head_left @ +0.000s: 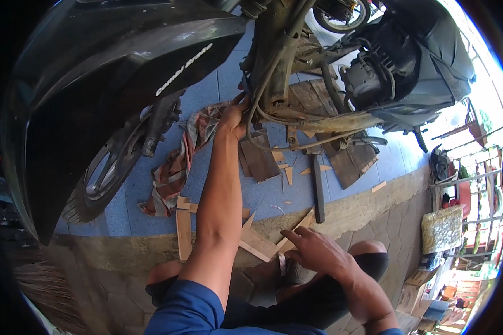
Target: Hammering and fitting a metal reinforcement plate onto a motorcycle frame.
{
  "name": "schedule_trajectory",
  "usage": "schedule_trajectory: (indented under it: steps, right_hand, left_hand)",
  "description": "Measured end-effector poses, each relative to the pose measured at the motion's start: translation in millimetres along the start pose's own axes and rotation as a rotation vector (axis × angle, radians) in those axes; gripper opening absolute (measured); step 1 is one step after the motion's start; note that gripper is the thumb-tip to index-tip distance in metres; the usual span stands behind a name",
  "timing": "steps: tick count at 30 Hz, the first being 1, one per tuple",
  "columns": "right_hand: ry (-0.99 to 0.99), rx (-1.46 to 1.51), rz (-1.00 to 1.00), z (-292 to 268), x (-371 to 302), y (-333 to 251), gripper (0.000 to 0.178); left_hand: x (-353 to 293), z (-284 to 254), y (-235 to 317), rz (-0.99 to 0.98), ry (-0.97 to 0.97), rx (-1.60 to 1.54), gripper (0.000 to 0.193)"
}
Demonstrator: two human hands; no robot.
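Where the motorbike's rusty frame (282,61) runs bare above the blue tiled floor (204,89), between black bodywork (123,84) on the left and the engine (366,78) on the right, the left hand (235,116) reaches in against the tubing, partly behind a looping cable (258,109). Its fingers are largely hidden, so I cannot tell whether they grip anything. The right hand (318,251) is half-open, nothing visible in its fingers, just beside a narrow wooden strip (306,220) at the floor's near edge.

As far as shows, the middle of the frame is laid open: no cover sits over it, and tubing and cable are exposed. With the left hand in there, work at this spot looks unfinished; whether any fastening is done cannot be seen.

Wood offcuts (257,243) lie along the floor's near edge. A long-handled tool (318,190), apparently a hammer, reaches over that edge beside worn boards (346,167), apart from both hands. A twisted cloth (173,173) stretches from near the left hand toward the same edge.
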State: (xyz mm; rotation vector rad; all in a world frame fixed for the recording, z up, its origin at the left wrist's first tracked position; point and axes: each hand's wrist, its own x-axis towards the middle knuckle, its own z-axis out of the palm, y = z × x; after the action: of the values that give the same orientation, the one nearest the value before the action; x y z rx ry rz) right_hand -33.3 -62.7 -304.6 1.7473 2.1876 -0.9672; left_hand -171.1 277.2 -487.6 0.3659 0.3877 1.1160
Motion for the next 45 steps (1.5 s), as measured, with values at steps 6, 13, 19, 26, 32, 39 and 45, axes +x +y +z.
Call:
schedule_trajectory:
  steps: [6, 13, 19, 26, 32, 39, 45]
  right_hand:
    - [-0.156, 0.062, -0.011, 34, 86, 60, 0.059]
    - [0.526, 1.035, 0.676, 77, 207, 131, 0.051]
    - [0.780, 1.472, 0.830, 117, 244, 132, 0.032]
    - [1.066, 1.854, 0.487, 122, 256, 161, 0.019]
    - [1.379, 1.648, 0.764, 124, 243, 185, 0.031]
    - [0.972, 0.589, 1.057, 120, 264, 106, 0.083]
    - [0.733, 0.701, 1.187, 98, 270, 85, 0.080]
  left_hand:
    - [-28, 31, 19, -0.114, 0.101, 0.227, 0.038]
    - [-21, 37, 14, -0.117, 0.124, 0.303, 0.036]
    - [-20, 35, 10, -0.083, 0.198, 0.215, 0.027]
    - [-14, 19, 18, -0.096, 0.050, 0.082, 0.031]
    - [-11, 14, 18, -0.054, 0.114, -0.045, 0.029]
    - [-21, -9, 17, -0.110, 0.175, 0.077, 0.027]
    - [-26, -30, 31, -0.030, 0.223, 0.105, 0.029]
